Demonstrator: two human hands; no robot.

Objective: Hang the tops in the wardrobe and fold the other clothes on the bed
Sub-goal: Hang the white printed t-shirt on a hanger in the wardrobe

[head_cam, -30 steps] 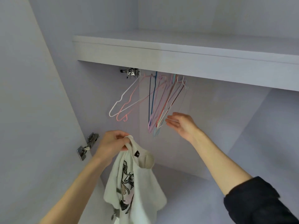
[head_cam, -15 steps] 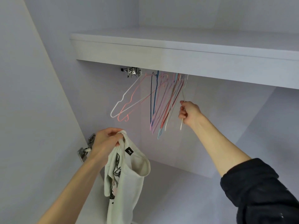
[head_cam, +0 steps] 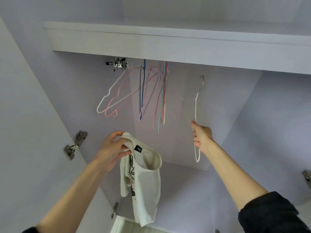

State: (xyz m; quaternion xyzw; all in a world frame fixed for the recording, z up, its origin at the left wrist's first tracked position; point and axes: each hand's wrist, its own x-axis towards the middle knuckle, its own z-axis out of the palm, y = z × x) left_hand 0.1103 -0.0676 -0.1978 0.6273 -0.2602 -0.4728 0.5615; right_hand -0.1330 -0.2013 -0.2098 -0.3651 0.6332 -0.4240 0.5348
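Cream printed T-shirt [head_cam: 144, 184]: hanging by its collar below the wardrobe shelf [head_cam: 168, 46], pinched in left hand [head_cam: 112, 148]. White wire hanger [head_cam: 196, 115]: off the rail, right of the T-shirt, gripped by right hand [head_cam: 201, 137]. Coloured hangers [head_cam: 151, 91]: bunched under the shelf, above the T-shirt. Door hinge [head_cam: 74, 145]: left of the T-shirt.

Soft matt cloth top [head_cam: 144, 185], thin coated wire hangers [head_cam: 143, 91], shiny metal hinge [head_cam: 74, 146], matt shelf [head_cam: 168, 46].
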